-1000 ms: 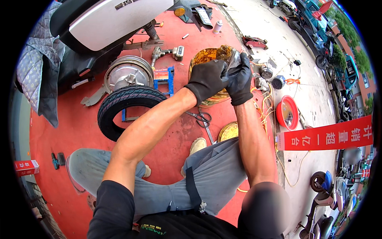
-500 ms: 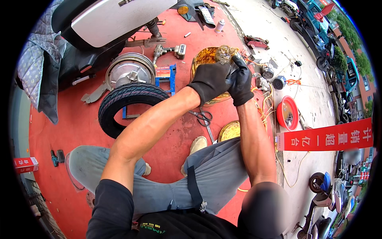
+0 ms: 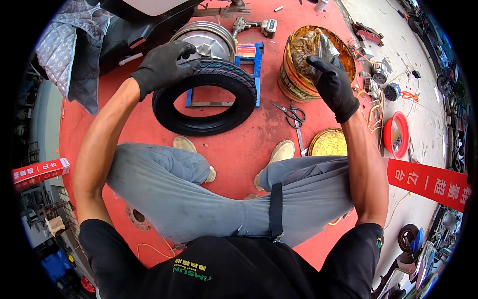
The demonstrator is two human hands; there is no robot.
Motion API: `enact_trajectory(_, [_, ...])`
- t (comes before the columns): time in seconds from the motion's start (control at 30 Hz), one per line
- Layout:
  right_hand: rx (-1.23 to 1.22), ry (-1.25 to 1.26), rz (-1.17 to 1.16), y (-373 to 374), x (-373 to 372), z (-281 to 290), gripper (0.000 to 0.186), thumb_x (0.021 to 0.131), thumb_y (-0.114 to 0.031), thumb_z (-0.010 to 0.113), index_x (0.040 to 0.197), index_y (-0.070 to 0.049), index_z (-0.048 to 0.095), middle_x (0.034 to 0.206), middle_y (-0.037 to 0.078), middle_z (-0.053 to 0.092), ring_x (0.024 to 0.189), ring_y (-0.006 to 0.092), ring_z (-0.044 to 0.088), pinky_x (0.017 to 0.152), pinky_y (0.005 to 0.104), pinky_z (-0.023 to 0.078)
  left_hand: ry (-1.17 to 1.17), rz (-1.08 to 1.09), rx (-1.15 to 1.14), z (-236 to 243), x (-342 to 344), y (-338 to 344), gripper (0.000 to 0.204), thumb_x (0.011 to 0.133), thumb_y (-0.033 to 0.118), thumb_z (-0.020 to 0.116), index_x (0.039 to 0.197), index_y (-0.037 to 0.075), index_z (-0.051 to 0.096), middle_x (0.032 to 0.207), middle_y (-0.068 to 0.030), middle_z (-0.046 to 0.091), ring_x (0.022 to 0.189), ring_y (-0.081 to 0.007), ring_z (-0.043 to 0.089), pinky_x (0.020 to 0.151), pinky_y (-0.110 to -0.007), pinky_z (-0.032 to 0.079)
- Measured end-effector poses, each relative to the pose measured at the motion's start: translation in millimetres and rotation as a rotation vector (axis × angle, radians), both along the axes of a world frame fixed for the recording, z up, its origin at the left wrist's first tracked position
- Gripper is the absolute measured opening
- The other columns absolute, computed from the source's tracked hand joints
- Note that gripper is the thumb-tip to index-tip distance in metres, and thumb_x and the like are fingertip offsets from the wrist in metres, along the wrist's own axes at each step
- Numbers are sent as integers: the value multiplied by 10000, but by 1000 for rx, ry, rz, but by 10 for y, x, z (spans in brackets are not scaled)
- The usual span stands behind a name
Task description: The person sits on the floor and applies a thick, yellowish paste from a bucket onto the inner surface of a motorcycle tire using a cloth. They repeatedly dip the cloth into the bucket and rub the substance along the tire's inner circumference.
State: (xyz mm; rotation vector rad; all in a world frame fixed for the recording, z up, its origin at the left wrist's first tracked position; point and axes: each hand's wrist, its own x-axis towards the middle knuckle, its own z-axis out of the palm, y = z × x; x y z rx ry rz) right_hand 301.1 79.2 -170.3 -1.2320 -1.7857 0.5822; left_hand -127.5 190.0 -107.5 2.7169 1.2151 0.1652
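Black-gloved left hand [image 3: 167, 65] curves half-open, empty, by the tyre [image 3: 206, 126]; the right hand [image 3: 338, 88] has the bag [image 3: 302, 56] at its fingertips, grip unclear.

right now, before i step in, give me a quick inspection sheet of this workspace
Surface: red floor, dark-stained in places
Job's things: black tyre in front of the metal wheel; plastic bag at the mouth of the open tin
Clutter: scissors, round yellow lid and cordless power tool
Left hand: gloved, open, by the tyre's upper edge; contact unclear
Right hand: gloved, at the bag; grip unclear
Cables: orange cord on the pale ground
Surroundings: red basin and parked scooter on the right
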Motion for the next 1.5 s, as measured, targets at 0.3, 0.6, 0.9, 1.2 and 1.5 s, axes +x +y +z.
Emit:
enact_trajectory(0.3, [-901, 1271, 194, -666, -1501, -826, 670, 933, 101, 596, 1541, -82, 380, 1381, 135, 616, 1207, 253, 669, 1018, 392, 587, -38, 99, -123, -849, -786, 11, 845, 957, 558, 645, 1586, 51, 397, 1564, -249, 450, 1454, -375, 445, 1211, -441, 347])
enact_trajectory(0.6, [-853, 1778, 105, -461, -2026, -1613, 373, 964, 81, 529, 1314, -50, 540, 1272, 137, 666, 1154, 293, 696, 996, 424, 607, -62, 87, -37, -840, 79, -356, 882, 903, 650, 650, 1525, 46, 492, 1427, -261, 591, 1319, -406, 576, 1122, -464, 437])
enact_trajectory(0.9, [-983, 1796, 276, -117, -1939, -1662, 242, 974, -40, 536, 1206, -16, 599, 1120, 145, 715, 946, 268, 744, 776, 392, 636, -128, 117, 79, -1019, -108, -308, 814, 908, 592, 660, 1483, 30, 533, 1343, -255, 649, 1209, -408, 641, 1049, -469, 482])
enact_trajectory(1.2, [-861, 1557, 190, -165, -2298, -1074, 294, 940, -13, 601, 1233, 15, 598, 1128, 101, 693, 959, 201, 713, 768, 333, 614, -143, 127, 195, -1025, 26, -397, 808, 891, 630, 653, 1456, 59, 565, 1210, -241, 703, 1036, -401, 703, 900, -497, 516])
enact_trajectory(1.5, [-790, 1342, 338, -247, -2419, -1186, 346, 918, -26, 628, 1253, 55, 597, 1165, 120, 702, 1008, 173, 702, 884, 340, 594, -256, 155, 18, -1051, 0, -373, 835, 894, 621, 655, 1512, 80, 510, 1345, -253, 625, 1230, -401, 620, 1053, -489, 472])
